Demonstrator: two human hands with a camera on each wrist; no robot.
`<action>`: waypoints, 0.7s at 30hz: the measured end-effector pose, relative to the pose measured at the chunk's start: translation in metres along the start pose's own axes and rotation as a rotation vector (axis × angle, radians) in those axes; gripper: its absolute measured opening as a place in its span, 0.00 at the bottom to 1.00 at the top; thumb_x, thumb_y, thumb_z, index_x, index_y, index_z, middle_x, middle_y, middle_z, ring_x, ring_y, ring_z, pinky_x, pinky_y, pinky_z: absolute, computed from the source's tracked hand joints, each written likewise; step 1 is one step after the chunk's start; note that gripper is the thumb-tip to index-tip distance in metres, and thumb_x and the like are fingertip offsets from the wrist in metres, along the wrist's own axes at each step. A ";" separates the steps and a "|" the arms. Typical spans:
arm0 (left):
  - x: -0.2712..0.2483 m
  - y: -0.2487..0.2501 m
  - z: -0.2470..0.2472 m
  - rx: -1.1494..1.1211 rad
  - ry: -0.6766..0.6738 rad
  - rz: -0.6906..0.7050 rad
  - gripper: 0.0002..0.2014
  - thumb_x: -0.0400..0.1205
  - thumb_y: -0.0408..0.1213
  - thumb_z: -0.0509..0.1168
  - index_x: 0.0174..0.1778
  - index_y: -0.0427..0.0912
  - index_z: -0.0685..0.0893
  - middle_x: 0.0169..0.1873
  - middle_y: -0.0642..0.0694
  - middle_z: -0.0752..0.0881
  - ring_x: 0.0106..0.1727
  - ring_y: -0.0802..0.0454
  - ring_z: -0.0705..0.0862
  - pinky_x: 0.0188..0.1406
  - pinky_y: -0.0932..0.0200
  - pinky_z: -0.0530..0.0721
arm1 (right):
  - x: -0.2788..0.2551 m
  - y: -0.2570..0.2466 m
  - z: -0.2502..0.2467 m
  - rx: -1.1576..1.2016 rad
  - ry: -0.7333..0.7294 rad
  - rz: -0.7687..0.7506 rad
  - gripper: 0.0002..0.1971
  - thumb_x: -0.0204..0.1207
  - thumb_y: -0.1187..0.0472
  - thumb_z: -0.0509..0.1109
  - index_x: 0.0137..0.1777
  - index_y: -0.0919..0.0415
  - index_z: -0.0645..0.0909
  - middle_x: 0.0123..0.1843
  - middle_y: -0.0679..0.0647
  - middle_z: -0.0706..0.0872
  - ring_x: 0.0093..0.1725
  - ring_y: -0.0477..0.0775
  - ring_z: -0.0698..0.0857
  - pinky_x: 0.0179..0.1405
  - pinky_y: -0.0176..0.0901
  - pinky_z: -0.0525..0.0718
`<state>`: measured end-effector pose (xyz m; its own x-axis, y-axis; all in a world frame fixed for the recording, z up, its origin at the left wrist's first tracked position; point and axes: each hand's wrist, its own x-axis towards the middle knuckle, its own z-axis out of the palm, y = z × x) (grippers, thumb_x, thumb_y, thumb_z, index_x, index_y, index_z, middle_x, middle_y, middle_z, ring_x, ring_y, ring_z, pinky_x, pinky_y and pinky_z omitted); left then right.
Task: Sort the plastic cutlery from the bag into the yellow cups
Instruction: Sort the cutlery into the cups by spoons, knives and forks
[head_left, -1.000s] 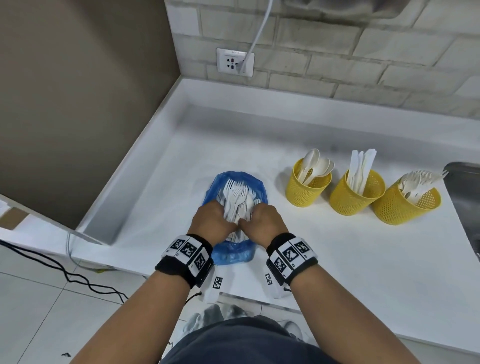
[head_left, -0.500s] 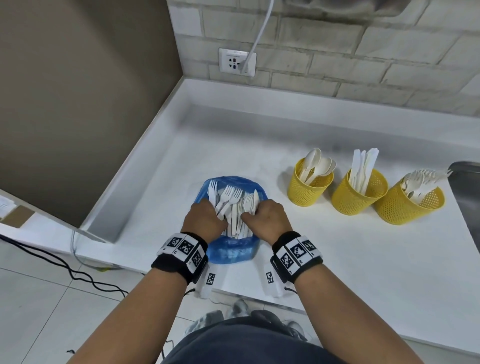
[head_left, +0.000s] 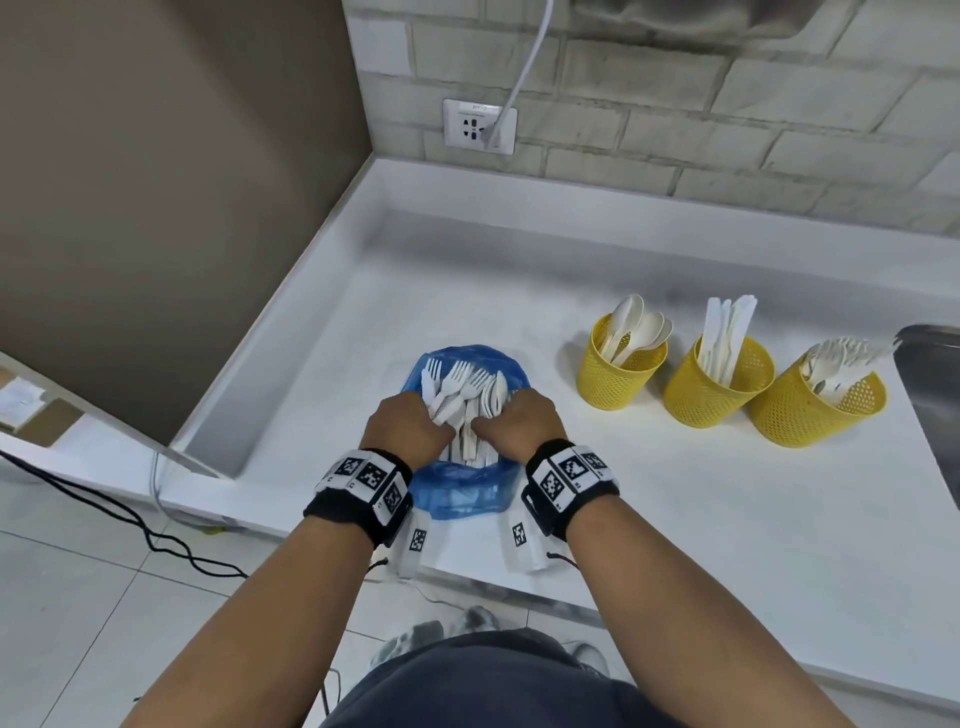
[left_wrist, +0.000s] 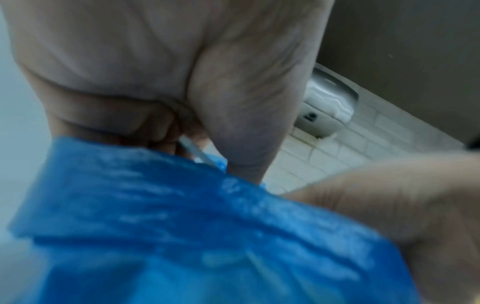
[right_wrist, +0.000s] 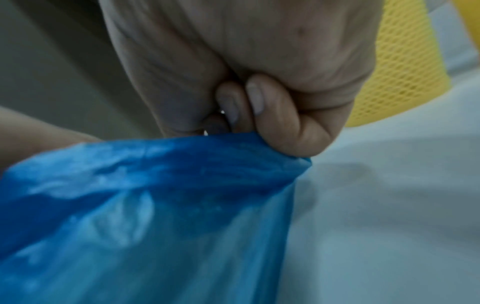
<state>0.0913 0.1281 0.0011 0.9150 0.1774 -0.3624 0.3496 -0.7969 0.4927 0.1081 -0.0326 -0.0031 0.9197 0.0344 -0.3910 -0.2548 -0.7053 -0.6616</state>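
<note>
A blue plastic bag (head_left: 467, 491) lies open near the counter's front edge, with white forks and other cutlery (head_left: 462, 387) fanned out of its mouth. Both hands are down in that mouth. My left hand (head_left: 405, 431) curls its fingers round cutlery; the left wrist view shows a white handle (left_wrist: 193, 151) between finger and thumb. My right hand (head_left: 519, 423) is fisted at the bag's right rim, and the bag (right_wrist: 155, 195) bunches up to its curled fingers (right_wrist: 275, 115). To the right stand three yellow mesh cups holding spoons (head_left: 621, 371), knives (head_left: 717, 389) and forks (head_left: 815, 410).
A steel sink (head_left: 935, 374) begins just right of the fork cup. The white counter (head_left: 675, 519) has a raised rim at the left and back. A wall socket (head_left: 478, 127) with a white cable sits above the back rim.
The cutlery, bunched upright between the hands a second ago, has fanned out toward the left of the bag mouth. Both hands stayed in the bag and shifted slightly.
</note>
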 end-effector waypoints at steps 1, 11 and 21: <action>0.001 -0.002 -0.002 -0.051 -0.035 0.005 0.12 0.79 0.44 0.71 0.36 0.40 0.80 0.32 0.48 0.82 0.33 0.52 0.80 0.29 0.58 0.73 | 0.000 0.003 -0.002 0.036 0.000 0.011 0.15 0.73 0.54 0.78 0.30 0.53 0.76 0.32 0.49 0.83 0.35 0.51 0.84 0.30 0.39 0.76; -0.001 -0.005 -0.020 -0.299 -0.322 -0.114 0.07 0.75 0.30 0.62 0.32 0.39 0.82 0.28 0.46 0.82 0.30 0.46 0.71 0.32 0.57 0.68 | -0.003 0.016 -0.007 0.092 -0.025 0.005 0.17 0.74 0.56 0.76 0.28 0.57 0.74 0.27 0.50 0.80 0.29 0.50 0.80 0.26 0.39 0.73; -0.005 0.000 0.008 -0.112 -0.182 0.149 0.15 0.90 0.49 0.60 0.50 0.43 0.85 0.38 0.51 0.85 0.41 0.52 0.84 0.35 0.62 0.74 | 0.001 0.003 0.001 0.037 -0.045 -0.013 0.14 0.73 0.53 0.77 0.32 0.55 0.78 0.35 0.53 0.85 0.37 0.53 0.85 0.29 0.39 0.73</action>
<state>0.0849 0.1230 -0.0032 0.9102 -0.0526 -0.4107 0.2427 -0.7358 0.6321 0.1079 -0.0345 -0.0062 0.9090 0.0756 -0.4098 -0.2545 -0.6779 -0.6897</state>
